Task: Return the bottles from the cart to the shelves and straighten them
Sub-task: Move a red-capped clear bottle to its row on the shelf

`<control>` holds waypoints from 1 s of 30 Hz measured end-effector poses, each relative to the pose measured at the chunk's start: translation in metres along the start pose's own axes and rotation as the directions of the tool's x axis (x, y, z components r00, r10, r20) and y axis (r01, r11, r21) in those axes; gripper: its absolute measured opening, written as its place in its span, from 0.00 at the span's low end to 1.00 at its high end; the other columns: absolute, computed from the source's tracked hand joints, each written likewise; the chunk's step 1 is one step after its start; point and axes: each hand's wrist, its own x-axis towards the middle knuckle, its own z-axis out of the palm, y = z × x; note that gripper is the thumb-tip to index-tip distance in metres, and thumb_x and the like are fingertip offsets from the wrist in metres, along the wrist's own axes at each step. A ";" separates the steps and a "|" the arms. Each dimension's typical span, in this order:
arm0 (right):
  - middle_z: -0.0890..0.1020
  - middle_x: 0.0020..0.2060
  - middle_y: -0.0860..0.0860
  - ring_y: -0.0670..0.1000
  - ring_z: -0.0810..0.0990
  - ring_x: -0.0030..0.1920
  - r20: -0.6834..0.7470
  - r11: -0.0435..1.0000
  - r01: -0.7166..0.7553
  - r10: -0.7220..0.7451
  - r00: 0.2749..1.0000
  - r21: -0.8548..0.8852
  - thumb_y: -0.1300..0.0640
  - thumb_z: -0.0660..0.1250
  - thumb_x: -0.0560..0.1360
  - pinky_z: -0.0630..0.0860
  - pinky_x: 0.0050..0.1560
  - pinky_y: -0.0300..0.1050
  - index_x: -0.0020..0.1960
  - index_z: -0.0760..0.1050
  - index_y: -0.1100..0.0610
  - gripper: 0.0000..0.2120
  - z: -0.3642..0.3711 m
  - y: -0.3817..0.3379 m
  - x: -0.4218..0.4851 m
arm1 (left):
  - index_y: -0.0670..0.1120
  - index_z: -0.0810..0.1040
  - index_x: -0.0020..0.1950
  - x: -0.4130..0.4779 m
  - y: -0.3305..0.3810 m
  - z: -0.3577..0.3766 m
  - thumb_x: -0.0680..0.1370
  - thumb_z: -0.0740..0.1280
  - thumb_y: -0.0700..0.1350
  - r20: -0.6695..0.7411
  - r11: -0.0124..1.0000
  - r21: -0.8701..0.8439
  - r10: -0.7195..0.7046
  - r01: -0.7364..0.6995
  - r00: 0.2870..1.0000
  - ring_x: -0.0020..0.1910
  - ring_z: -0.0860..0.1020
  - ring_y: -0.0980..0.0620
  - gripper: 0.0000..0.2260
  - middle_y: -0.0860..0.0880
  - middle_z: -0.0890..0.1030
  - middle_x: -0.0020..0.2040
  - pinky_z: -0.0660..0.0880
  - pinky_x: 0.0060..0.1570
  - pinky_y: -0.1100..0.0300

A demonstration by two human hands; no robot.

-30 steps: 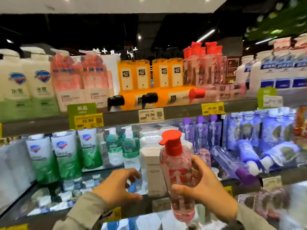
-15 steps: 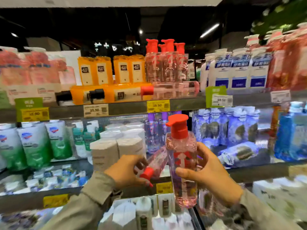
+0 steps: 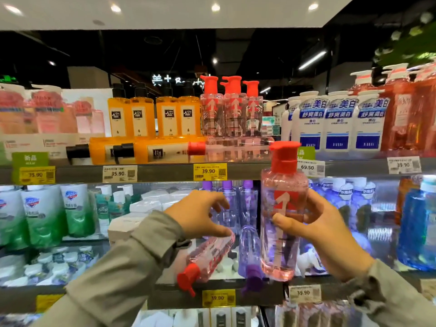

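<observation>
Round recessed ceiling lights glow in the white panel at 12 o'clock, while a white strip light slants across the dark ceiling at 1 o'clock. A white illuminated sign beginning "美+" shows at 11 o'clock, and green foliage with white blooms fills the 2 o'clock corner. Along the upper shelf's grey front edge, a green promotional card sits at 9 o'clock. A white 35.90 price tag, a yellow 39.90 price tag and a white 69.50 price tag follow toward 3 o'clock. Plain white cardboard boxes stand at 8 o'clock.
</observation>
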 end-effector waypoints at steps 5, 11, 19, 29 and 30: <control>0.85 0.48 0.50 0.49 0.85 0.45 -0.028 0.998 0.065 -0.065 0.998 -0.001 0.57 0.79 0.57 0.78 0.41 0.36 0.57 0.77 0.56 0.29 -0.012 -0.007 0.036 | 0.51 0.75 0.62 0.038 0.002 -0.027 0.70 0.73 0.54 -0.141 0.994 0.041 0.104 -0.099 0.985 0.59 0.72 0.55 0.22 0.53 0.74 0.61 0.70 0.60 0.61; 0.86 0.43 0.48 0.46 0.84 0.41 -0.013 0.985 0.164 -0.165 0.986 -0.053 0.60 0.78 0.58 0.78 0.39 0.35 0.55 0.77 0.59 0.26 -0.014 -0.023 0.083 | 0.51 0.75 0.60 0.089 0.003 -0.057 0.70 0.73 0.53 -0.256 0.986 0.073 0.162 -0.148 0.953 0.57 0.69 0.55 0.20 0.52 0.72 0.60 0.67 0.58 0.62; 0.85 0.47 0.52 0.49 0.84 0.47 -0.060 0.973 0.207 -0.213 0.975 -0.102 0.37 0.81 0.45 0.78 0.44 0.38 0.54 0.79 0.57 0.43 -0.016 -0.033 0.136 | 0.52 0.75 0.59 0.132 -0.015 -0.077 0.72 0.72 0.52 -0.469 0.942 0.177 0.334 -0.284 0.817 0.55 0.71 0.58 0.17 0.55 0.75 0.57 0.68 0.55 0.68; 0.85 0.46 0.52 0.53 0.84 0.48 -0.071 0.959 0.224 -0.239 0.968 -0.171 0.37 0.80 0.49 0.77 0.53 0.60 0.52 0.80 0.54 0.36 -0.012 -0.046 0.170 | 0.53 0.70 0.64 0.167 -0.041 -0.080 0.70 0.66 0.64 -0.257 0.958 0.246 0.213 -0.149 0.943 0.59 0.71 0.54 0.27 0.52 0.73 0.63 0.72 0.61 0.55; 0.85 0.46 0.52 0.53 0.84 0.48 -0.066 0.959 0.228 -0.242 0.968 -0.170 0.39 0.80 0.51 0.78 0.53 0.59 0.51 0.81 0.54 0.33 -0.012 -0.047 0.171 | 0.52 0.70 0.64 0.169 -0.041 -0.080 0.69 0.66 0.65 -0.248 0.959 0.245 0.207 -0.146 0.946 0.59 0.72 0.54 0.28 0.52 0.73 0.62 0.72 0.61 0.54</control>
